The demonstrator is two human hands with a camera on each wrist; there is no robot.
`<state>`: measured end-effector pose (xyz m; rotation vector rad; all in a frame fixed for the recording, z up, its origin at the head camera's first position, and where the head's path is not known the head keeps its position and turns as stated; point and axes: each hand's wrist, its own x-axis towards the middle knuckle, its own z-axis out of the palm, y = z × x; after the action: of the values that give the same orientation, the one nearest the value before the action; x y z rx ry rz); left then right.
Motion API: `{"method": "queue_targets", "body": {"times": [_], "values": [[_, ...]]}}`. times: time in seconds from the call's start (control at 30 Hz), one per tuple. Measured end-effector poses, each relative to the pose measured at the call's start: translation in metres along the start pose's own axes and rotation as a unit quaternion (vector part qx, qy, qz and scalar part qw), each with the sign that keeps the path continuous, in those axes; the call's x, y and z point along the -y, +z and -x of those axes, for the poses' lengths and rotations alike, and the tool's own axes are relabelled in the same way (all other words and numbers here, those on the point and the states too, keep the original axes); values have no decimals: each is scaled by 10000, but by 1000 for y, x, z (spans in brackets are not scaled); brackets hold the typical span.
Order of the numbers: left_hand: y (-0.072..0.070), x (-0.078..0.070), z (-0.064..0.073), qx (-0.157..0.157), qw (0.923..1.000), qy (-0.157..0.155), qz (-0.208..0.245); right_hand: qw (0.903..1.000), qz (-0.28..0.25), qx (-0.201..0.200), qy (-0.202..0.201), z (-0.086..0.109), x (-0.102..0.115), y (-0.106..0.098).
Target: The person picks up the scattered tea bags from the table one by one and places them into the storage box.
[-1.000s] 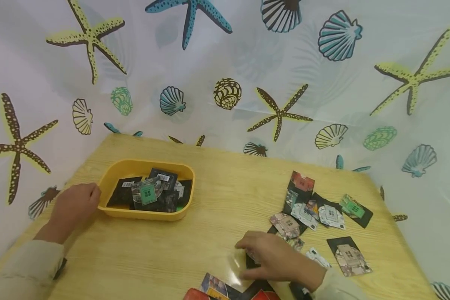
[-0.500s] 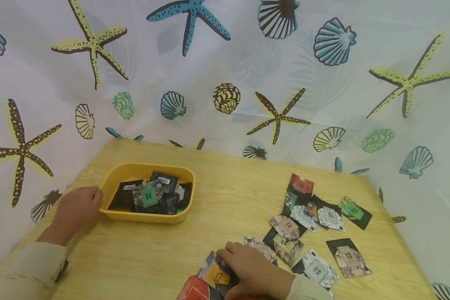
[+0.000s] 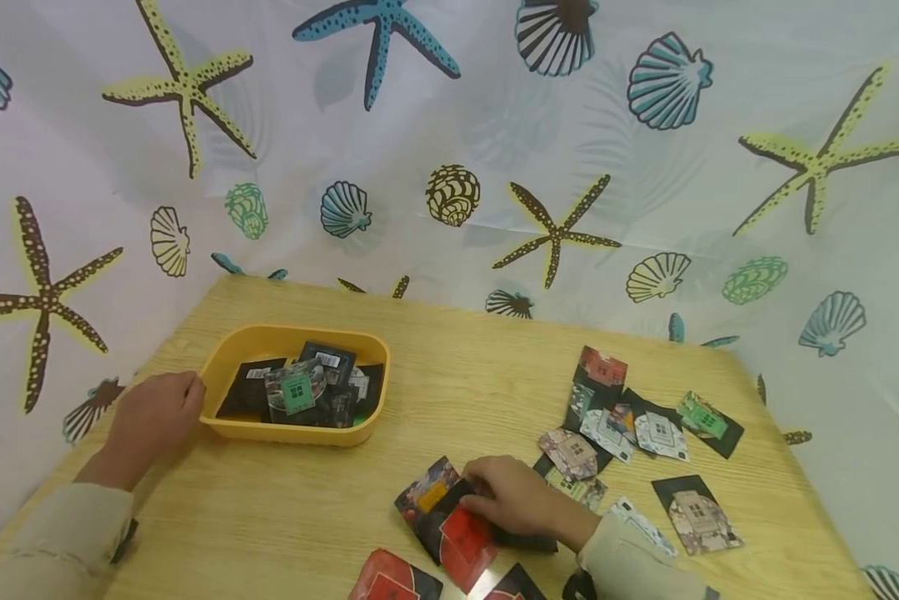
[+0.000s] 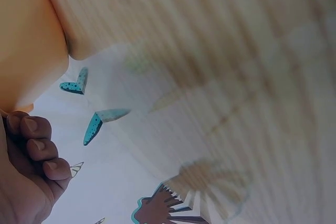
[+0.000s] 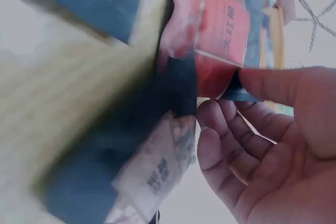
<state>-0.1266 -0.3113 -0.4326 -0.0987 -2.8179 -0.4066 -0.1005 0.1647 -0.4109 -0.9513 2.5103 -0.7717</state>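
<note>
My left hand (image 3: 157,421) is at the left end of a yellow plastic basket (image 3: 292,433), its curled fingers gripping the rim. Inside the basket lie several black sachets and one with a green label (image 3: 297,393). My right hand (image 3: 515,496) pinches the black end of a red-and-black sachet (image 3: 464,542) between thumb and fingers. Red panels with printed characters show on this sachet (image 5: 223,24) in the right wrist view. Overlapping it is a sachet with an orange label (image 3: 428,493). A dark sachet with a pale label (image 5: 152,171) hangs or lies close beside the right fingers.
Several sachets, including a white-labelled one (image 3: 661,432), are spread across the right of the wooden table (image 3: 269,517). A lone sachet (image 3: 696,515) lies near the right edge. Another red sachet (image 3: 392,575) is at the front. A shell-patterned cloth (image 3: 419,125) hangs behind the table.
My right hand moved down to the front sachets, took hold of the red-and-black one, and shifted it up with the orange-labelled one. My left hand stayed at the basket.
</note>
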Motion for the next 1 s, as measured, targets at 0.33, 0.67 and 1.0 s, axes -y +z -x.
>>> {"method": "queue_targets", "body": {"times": [0.33,0.67,1.0], "values": [[-2,0,0,28,10000,18,-39,9888,-1310,-376,612,-8,-8,-16],[0,0,0,57,9999,-44,79,9557,-2591,-923,1043,-14,-11,-28],[-1,-1,1,120,9999,-8,57,9228,-3362,-1642,923,-57,17,-51]]}}
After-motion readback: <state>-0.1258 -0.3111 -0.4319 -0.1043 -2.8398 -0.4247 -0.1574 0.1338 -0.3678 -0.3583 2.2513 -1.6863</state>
